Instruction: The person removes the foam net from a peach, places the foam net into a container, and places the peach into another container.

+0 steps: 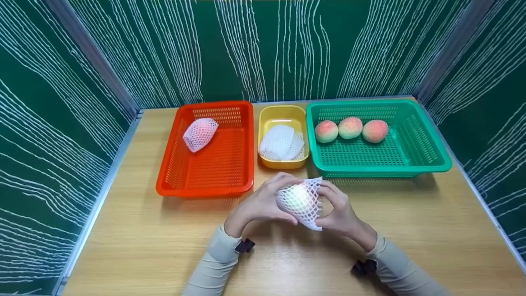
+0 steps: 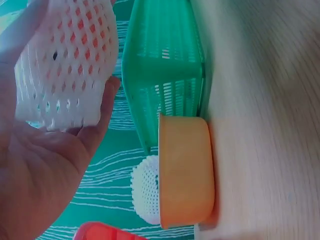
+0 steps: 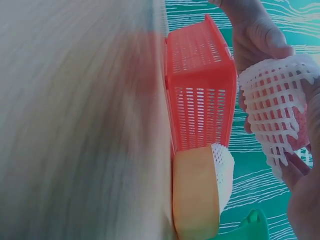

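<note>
A peach in a white foam net [image 1: 299,200] is held above the table, in front of the yellow basket. My left hand [image 1: 265,203] grips its left side, fingers over the top and thumb below. My right hand [image 1: 339,209] pinches the net's right edge between fingers and thumb. In the left wrist view the net [image 2: 67,65] lies against the left palm [image 2: 40,170]. The right wrist view shows the net [image 3: 275,100] between both hands, with pink peach skin [image 3: 300,127] bare at its open end near the right hand [image 3: 305,195].
A red basket [image 1: 218,191] at the left holds one netted peach [image 1: 200,134]. The small yellow basket [image 1: 283,164] in the middle contains white foam nets [image 1: 279,143]. Three bare peaches [image 1: 350,127] lie in the green basket [image 1: 382,168] at the right.
</note>
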Available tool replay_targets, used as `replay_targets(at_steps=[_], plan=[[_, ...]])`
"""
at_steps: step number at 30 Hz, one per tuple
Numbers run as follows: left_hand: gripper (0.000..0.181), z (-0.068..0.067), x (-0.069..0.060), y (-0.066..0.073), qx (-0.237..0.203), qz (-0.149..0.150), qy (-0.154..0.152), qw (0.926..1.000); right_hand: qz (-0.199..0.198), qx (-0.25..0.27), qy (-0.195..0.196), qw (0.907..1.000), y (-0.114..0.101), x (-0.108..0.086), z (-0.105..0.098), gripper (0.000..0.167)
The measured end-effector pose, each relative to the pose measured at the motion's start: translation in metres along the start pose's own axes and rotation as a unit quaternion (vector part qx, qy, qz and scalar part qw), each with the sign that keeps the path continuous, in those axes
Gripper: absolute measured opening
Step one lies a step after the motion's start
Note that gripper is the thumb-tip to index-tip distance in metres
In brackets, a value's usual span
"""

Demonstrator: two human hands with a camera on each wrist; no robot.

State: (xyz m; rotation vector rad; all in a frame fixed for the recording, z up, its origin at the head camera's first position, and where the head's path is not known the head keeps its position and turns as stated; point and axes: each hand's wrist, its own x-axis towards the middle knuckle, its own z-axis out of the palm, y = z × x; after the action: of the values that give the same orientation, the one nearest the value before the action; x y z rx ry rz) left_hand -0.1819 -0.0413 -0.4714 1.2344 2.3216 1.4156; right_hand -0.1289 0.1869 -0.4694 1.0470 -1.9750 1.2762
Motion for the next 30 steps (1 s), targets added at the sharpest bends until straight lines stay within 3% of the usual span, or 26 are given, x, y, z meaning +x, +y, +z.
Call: replay_targets(at_steps=[3,7,13,22,30], plan=[[0.084,-0.004,-0.005,-0.003,-0.025,-0.005,0.009,0.9996,0.003,0.006,0.003,1.0,0.001,-0.003,-0.001,0.063],[0.06,-0.011,-0.011,-0.004,-0.079,0.0,0.041,0.9961,-0.004,0.012,0.009,0.9999,0.002,-0.003,-0.003,0.061],[0.021,-0.02,-0.013,0.017,-0.106,0.041,0.099,0.9886,-0.013,0.003,0.013,0.9998,0.002,-0.002,-0.005,0.056],[0.009,-0.02,-0.014,0.028,-0.072,0.053,0.125,0.9881,-0.025,0.01,0.025,0.9993,0.003,-0.004,-0.006,0.051],[0.006,-0.021,-0.016,0.024,-0.09,0.055,0.132,0.9857,-0.026,0.038,0.019,0.9987,0.004,-0.009,-0.015,0.05]])
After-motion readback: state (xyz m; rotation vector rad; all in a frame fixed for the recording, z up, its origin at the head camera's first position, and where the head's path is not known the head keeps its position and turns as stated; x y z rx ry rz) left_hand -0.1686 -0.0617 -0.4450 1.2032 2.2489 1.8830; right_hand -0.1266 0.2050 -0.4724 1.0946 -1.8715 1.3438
